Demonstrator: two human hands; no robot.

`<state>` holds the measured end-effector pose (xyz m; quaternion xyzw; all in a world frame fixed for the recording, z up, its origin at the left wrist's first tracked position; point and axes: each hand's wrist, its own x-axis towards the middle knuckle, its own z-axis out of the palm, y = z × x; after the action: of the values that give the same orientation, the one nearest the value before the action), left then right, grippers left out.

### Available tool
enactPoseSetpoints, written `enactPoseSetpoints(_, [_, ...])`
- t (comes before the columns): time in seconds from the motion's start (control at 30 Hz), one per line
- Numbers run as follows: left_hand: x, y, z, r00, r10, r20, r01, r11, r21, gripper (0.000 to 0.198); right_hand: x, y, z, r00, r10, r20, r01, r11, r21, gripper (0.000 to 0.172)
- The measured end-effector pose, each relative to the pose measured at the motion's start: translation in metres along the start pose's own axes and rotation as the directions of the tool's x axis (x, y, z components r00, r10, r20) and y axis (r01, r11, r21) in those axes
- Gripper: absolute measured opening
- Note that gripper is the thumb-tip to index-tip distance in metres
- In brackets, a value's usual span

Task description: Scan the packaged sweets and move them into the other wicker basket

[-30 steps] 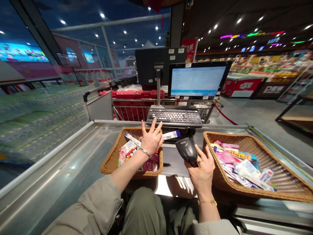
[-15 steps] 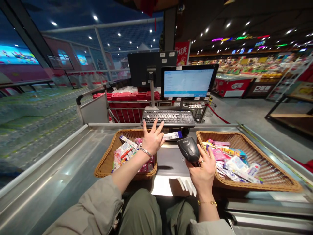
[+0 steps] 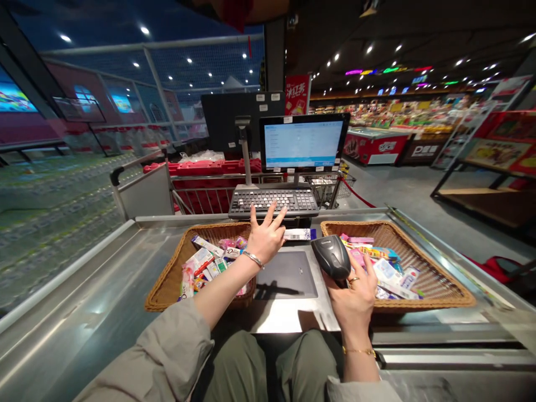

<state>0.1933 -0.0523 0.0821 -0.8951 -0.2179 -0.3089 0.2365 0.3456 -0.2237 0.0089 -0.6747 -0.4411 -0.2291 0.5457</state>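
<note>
My left hand (image 3: 267,244) is between the left basket and the keyboard, its fingers stretched up and spread. At its thumb side it holds a slim white-and-purple wrapped bar (image 3: 298,234), barcode facing me; the bar's left end is hidden by the hand. My right hand (image 3: 354,293) grips a black barcode scanner (image 3: 331,258), whose head points up and left toward the bar. A wicker basket (image 3: 161,287) of wrapped sweets and chocolate bars lies beneath my left forearm. Beside my right hand is another wicker basket (image 3: 444,279) with several colourful packets.
A black keyboard (image 3: 274,202) sits on a stand behind my left hand, below a lit monitor (image 3: 302,144). A dark second screen (image 3: 238,120) faces away. Metal counter (image 3: 104,301) surrounds the baskets. Beyond it are a shopping cart (image 3: 201,190) and shelves.
The view has turned slightly right, so the baskets and screens sit further left. Both hands have shifted right relative to the baskets, still holding the bar and the scanner.
</note>
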Motion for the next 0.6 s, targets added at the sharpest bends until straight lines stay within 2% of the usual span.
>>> enactPoseSetpoints(0.3, [0.025,0.026,0.005,0.995,0.101,-0.016,-0.101,0.994,-0.033,0.011,0.008,0.022,-0.019,0.992,0.018,-0.125,-0.026,0.998,-0.065,0.037])
enactPoseSetpoints(0.6, [0.043,0.049,0.014,0.983,0.186,-0.005,-0.186,0.978,-0.099,0.016,0.012,0.035,-0.037,0.972,0.093,-0.214,-0.121,0.985,-0.122,0.042])
